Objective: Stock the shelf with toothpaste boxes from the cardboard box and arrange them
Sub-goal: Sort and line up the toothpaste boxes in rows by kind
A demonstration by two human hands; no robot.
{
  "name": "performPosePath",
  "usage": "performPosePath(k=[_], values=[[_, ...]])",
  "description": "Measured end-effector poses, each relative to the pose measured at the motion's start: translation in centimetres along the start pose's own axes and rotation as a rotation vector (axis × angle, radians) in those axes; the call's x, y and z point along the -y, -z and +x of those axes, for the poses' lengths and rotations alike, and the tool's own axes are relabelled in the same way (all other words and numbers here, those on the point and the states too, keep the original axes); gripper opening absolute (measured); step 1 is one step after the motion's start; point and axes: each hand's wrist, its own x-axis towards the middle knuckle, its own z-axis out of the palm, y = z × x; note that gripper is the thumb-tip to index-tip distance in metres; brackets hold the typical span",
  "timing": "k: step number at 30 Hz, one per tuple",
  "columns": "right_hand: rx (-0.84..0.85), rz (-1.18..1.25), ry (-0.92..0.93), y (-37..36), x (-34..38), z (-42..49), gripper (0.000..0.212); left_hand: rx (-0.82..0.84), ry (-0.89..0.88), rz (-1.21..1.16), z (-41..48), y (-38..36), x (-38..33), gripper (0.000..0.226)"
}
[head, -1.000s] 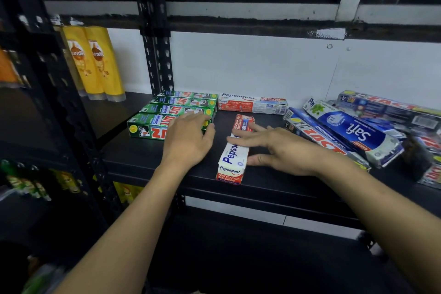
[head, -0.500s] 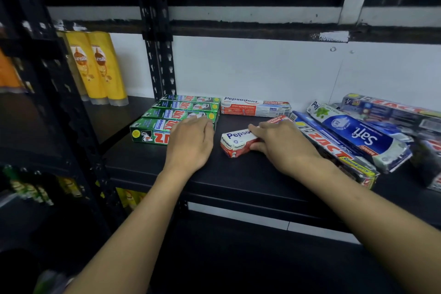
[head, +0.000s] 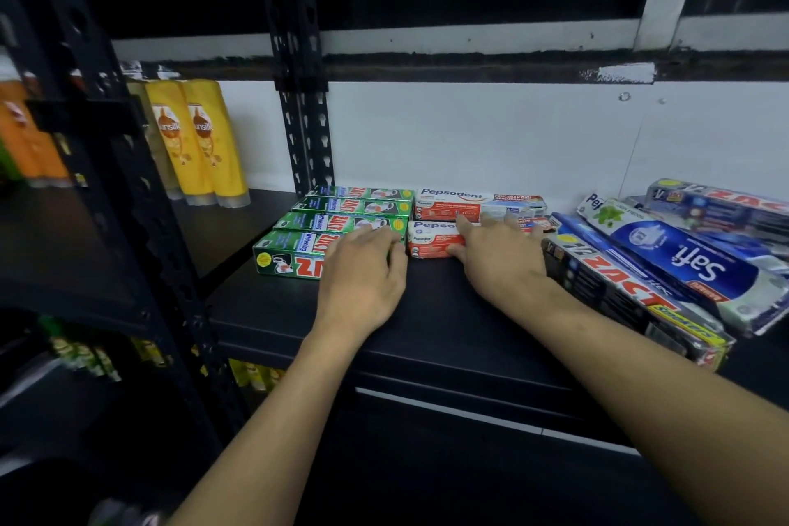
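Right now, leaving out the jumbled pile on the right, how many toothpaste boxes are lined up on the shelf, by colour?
Green Zact boxes: 4
Red-and-white Pepsodent boxes: 2
Total: 6

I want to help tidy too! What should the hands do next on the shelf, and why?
Probably lift the right hand off the front Pepsodent box and reach for the messy pile on the right. That box already lies straight against the back Pepsodent box, beside the green Zact boxes under the left hand; the pile lies crooked.
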Motion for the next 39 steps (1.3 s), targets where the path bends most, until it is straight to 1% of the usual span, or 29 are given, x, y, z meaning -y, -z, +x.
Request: performPosePath(k=[4,13,16,20,24,28,31,34,39], values=[[0.036,0.047,-0.060,0.0,0.4,0.8,0.053,0.000,-0.002,0.009,0.1,-0.2,0.3,0.030],[0.023,0.040,-0.112,-0.8,-0.9,2.5,0.046,-0.018,-0.025,0.038,0.6,-0.8,0.7,0.029],[0.021,0.032,-0.135,-0.9,-0.7,3.1,0.040,-0.005,-0.025,0.048,0.6,-0.7,0.8,0.032],[-0.049,0.008,-0.098,-1.6,0.2,3.1,0.040,0.003,-0.029,0.036,0.5,-0.6,0.7,0.034],[-0.106,-0.029,-0.074,-2.1,0.0,3.1,0.046,-0.046,-0.038,-0.103,1.3,-0.4,1.0,0.041],[-0.143,-0.034,-0.069,-2.2,-0.6,3.3,0.048,-0.027,-0.079,0.024,3.3,-0.1,2.4,0.034],[-0.164,-0.033,-0.058,-2.0,-0.7,3.4,0.043,-0.020,-0.105,0.119,4.3,0.0,3.6,0.046],[-0.182,0.002,-0.054,-1.8,-0.8,3.6,0.036,0.033,-0.105,0.232,3.7,-0.3,4.0,0.063],[-0.222,0.057,0.006,-1.8,-1.2,3.2,0.043,0.092,-0.135,0.291,3.0,-0.5,2.9,0.078]])
